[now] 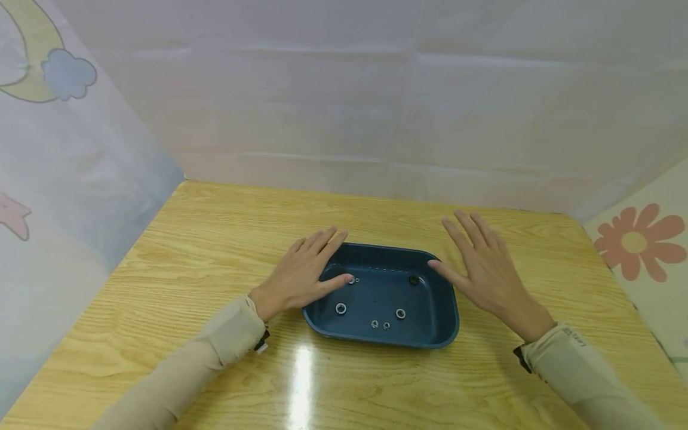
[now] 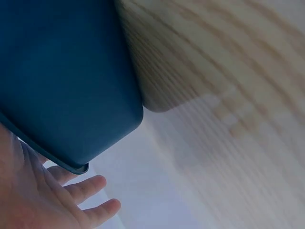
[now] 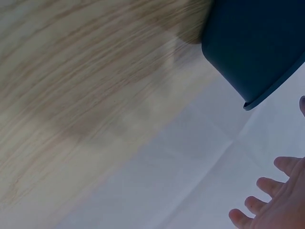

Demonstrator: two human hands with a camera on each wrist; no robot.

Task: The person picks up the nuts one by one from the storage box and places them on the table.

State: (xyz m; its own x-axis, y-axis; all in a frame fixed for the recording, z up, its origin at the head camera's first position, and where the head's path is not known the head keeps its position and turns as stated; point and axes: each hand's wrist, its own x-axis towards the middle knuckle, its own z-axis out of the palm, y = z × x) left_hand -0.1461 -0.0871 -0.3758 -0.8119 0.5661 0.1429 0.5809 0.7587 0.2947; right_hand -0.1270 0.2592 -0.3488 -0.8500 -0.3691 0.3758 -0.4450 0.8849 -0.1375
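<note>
Head view: a dark blue tray (image 1: 381,342) stands on the table, its rounded rim unbroken by any visible label. Small metal pieces lie apart inside: a ring-shaped nut (image 1: 341,309) at the near left, another nut (image 1: 400,314) at the near right, two smaller nuts (image 1: 374,324) side by side between them, and a dark piece (image 1: 414,279) at the far right.

The left hand (image 1: 306,275) has its fingers straight and holds nothing; its thumb reaches over the tray's left side, and I cannot tell whether it touches the rim. The right hand (image 1: 486,272), fingers spread apart and gripping nothing, hangs by the far right corner. Lettering on the right sleeve (image 1: 583,358) is too small to read surely.

Wood grain stretches from the tray to the left and right edges of the table (image 1: 204,239), both well apart from it; the far edge lies nearer, against a pale backdrop (image 1: 349,107). An orange flower (image 1: 634,242) is printed at the right.
</note>
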